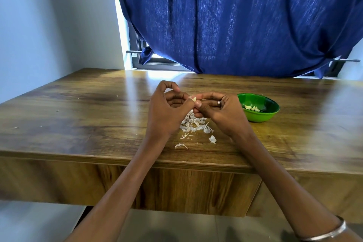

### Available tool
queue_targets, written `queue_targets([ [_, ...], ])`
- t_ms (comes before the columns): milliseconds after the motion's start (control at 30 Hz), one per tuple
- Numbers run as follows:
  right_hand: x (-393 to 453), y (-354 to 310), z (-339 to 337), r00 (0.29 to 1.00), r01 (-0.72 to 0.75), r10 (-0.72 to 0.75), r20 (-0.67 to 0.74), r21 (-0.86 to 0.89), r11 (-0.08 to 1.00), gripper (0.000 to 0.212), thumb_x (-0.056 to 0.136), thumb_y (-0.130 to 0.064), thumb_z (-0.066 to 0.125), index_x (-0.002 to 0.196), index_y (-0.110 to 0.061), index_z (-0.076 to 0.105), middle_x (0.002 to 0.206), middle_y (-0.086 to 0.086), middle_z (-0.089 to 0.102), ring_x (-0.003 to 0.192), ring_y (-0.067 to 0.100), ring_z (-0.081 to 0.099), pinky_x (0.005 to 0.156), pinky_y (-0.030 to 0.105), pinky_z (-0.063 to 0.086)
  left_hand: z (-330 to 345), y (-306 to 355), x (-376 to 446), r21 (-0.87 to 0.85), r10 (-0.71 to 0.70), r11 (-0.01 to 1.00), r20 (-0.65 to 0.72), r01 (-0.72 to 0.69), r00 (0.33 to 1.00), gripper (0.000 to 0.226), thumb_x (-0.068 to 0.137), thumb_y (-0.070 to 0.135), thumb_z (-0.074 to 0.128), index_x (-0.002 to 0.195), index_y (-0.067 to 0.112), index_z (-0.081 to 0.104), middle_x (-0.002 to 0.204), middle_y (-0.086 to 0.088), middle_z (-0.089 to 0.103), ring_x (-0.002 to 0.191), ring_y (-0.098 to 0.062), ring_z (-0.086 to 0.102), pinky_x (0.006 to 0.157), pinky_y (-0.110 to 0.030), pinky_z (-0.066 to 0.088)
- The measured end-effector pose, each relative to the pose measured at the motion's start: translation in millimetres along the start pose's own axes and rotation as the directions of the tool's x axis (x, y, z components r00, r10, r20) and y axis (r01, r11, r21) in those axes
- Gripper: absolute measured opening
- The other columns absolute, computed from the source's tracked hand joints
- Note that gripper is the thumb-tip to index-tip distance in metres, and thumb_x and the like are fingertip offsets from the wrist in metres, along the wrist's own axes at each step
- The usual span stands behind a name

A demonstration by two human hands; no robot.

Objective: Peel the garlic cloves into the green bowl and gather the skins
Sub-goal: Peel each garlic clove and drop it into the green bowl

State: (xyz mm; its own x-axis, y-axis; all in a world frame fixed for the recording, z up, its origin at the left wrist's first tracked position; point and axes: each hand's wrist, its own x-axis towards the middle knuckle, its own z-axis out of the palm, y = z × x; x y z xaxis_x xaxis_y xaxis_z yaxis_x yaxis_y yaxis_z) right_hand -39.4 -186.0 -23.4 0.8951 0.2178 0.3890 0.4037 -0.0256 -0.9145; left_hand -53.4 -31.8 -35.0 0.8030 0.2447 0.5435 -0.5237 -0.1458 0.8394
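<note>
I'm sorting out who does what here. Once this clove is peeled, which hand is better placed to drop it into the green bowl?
The right hand. It sits just beside the green bowl and already pinches the clove, while the left hand is farther from the bowl, beyond the skins.

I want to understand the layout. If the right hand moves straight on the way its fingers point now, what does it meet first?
The right hand points leftward, so it would probably first meet the garlic clove at its fingertips, then the left hand directly behind it.
</note>
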Motion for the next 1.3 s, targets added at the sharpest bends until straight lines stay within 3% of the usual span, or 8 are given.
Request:
queue_targets([
  [367,1.1,1.1,-0.9,1.0,-0.004,0.004,-0.03,-0.011,1.0,0.018,0.089,0.0,0.07,0.101,-0.012,0.07,0.085,0.008,0.078,0.075,0.015,0.075,0.066,0.021,0.059,0.5,-3.2,1.6,0.057,0.021,0.998,0.013,-0.021,1.0,0.016,0.091,-0.001,0.066,0.096,0.009,0.077,0.087,0.0,0.078,0.081,-0.014,0.076,0.079,-0.031,0.062],
  [500,2.3,4.5,-1.6,0.998,0.032,-0.035,-0.049,-0.066,0.997,0.018,0.086,-0.003,0.075,0.104,-0.008,0.072,0.084,0.008,0.078,0.076,0.018,0.076,0.068,0.025,0.061,1.0,-1.3,0.6,0.026,0.012,1.0,-0.008,-0.012,1.0,0.008,0.089,0.006,0.074,0.096,0.008,0.077,0.086,-0.001,0.078,0.081,-0.016,0.076,0.078,-0.034,0.063],
  [633,2.6,6.9,-2.4,0.997,0.06,-0.065,-0.051,-0.101,0.993,0.019,0.084,-0.008,0.077,0.103,-0.007,0.073,0.086,0.007,0.078,0.076,0.017,0.076,0.068,0.024,0.06,0.7,-0.9,-0.9,0.078,0.016,0.997,-0.001,-0.016,1.0,0.016,0.082,0.01,0.082,0.096,0.013,0.075,0.084,0.003,0.078,0.081,-0.01,0.076,0.077,-0.031,0.062],
  [733,3.4,8.6,-2.7,0.996,0.071,-0.076,-0.053,-0.102,0.992,0.018,0.086,-0.005,0.076,0.103,-0.006,0.073,0.086,0.008,0.078,0.076,0.017,0.076,0.067,0.023,0.06,-1.3,-2.0,-0.6,0.084,0.005,0.996,-0.021,-0.003,1.0,0.02,0.081,0.008,0.083,0.097,0.013,0.073,0.083,0.001,0.078,0.08,-0.01,0.076,0.078,-0.034,0.062],
  [900,3.9,9.4,-2.4,0.997,0.067,-0.07,-0.039,-0.089,0.994,0.015,0.089,-0.004,0.072,0.103,-0.01,0.072,0.086,0.006,0.078,0.076,0.017,0.076,0.067,0.023,0.06,-1.5,-1.7,-0.5,0.082,0.003,0.997,-0.009,-0.003,1.0,0.023,0.081,0.006,0.081,0.099,0.013,0.068,0.083,-0.001,0.078,0.08,-0.011,0.075,0.076,-0.029,0.06],
  [1100,4.3,9.8,-2.7,0.998,0.049,-0.052,-0.02,-0.133,0.99,0.023,0.092,-0.01,0.071,0.114,-0.017,0.071,0.091,0.003,0.079,0.08,0.016,0.076,0.064,0.037,0.063,-0.6,-3.7,0.4,0.099,0.018,0.995,-0.002,-0.017,1.0,0.024,0.083,0.005,0.079,0.1,0.015,0.066,0.081,0.001,0.077,0.079,-0.01,0.074,0.074,-0.025,0.058],
  [1300,3.4,9.8,-3.6,0.994,0.07,-0.083,-0.069,-0.169,0.983,0.02,0.089,-0.01,0.074,0.108,-0.015,0.074,0.088,-0.001,0.079,0.075,0.013,0.075,0.057,0.032,0.061,0.4,-2.1,-0.2,0.097,0.02,0.995,-0.013,-0.018,1.0,0.021,0.083,0.008,0.079,0.101,0.015,0.07,0.083,0.003,0.077,0.081,-0.009,0.075,0.073,-0.024,0.058],
])
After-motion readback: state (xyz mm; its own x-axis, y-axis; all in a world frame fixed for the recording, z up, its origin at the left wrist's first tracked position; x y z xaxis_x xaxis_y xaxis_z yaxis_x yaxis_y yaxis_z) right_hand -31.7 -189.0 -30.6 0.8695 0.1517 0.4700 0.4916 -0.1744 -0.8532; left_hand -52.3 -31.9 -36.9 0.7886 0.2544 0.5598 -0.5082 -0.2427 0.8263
